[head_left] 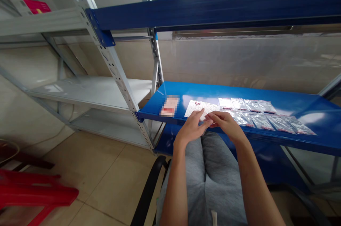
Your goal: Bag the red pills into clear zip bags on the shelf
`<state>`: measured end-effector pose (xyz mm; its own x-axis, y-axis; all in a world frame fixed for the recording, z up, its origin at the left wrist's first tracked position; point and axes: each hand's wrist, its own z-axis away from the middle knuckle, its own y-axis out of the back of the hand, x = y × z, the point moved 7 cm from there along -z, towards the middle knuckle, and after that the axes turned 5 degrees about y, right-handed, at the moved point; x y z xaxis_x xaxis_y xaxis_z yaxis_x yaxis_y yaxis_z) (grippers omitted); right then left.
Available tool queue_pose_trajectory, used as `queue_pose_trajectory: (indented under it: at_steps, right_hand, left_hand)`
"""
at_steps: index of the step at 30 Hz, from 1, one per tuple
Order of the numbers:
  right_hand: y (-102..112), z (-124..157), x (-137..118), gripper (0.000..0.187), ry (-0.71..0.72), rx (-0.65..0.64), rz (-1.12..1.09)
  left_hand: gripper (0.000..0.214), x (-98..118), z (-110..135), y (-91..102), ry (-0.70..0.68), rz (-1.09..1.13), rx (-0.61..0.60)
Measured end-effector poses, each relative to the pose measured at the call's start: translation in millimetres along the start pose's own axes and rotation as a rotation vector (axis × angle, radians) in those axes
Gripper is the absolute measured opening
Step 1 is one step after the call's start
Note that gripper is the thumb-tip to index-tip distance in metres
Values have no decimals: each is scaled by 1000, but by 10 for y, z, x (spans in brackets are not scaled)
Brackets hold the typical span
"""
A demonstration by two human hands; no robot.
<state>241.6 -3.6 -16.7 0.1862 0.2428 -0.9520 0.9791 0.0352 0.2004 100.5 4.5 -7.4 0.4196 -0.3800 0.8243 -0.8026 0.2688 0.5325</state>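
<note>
My left hand (194, 126) and my right hand (223, 121) meet over the front edge of a blue shelf (290, 103). Fingers of both hands are closed in a pinch, close together; a thin, tiny reddish bit seems to show between the fingertips, too small to name. Partly behind the hands lies a crumpled white sheet (189, 109), with several small dark red pieces (197, 103) on its upper left part. To the right, clear plastic bags (262, 122) lie flat in two rows, dark red contents gathered along their lower edges.
Left on the shelf lies a blurred pink and red item (169, 106). A metal upright (121, 76) stands at the shelf's left end, and a dark blue beam (202, 14) crosses above. A black chair armrest (149, 190) and a red plastic stool (34, 190) are lower left.
</note>
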Motion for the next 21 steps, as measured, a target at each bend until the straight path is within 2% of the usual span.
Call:
queue_pose_trajectory:
  at_steps: [3,8,12,17,21]
  right_hand:
    - [45,6,17,46,-23,34,-39]
    - [65,8,63,53,-53,67,-93]
    - [60,6,58,53,-43,74,-93]
    - [48,9,19,50,-30,64,-68]
    - [48,7,14,47,-25,82,-62]
  left_hand:
    - [56,28,-17,75,6,98,62]
    - [65,25,-19,56,76,161,66]
    - [56,25,-37,50,35,171,108]
    - [47,29,-43,70,9,68,149]
    - [64,52,-11,43,-6,-38,125]
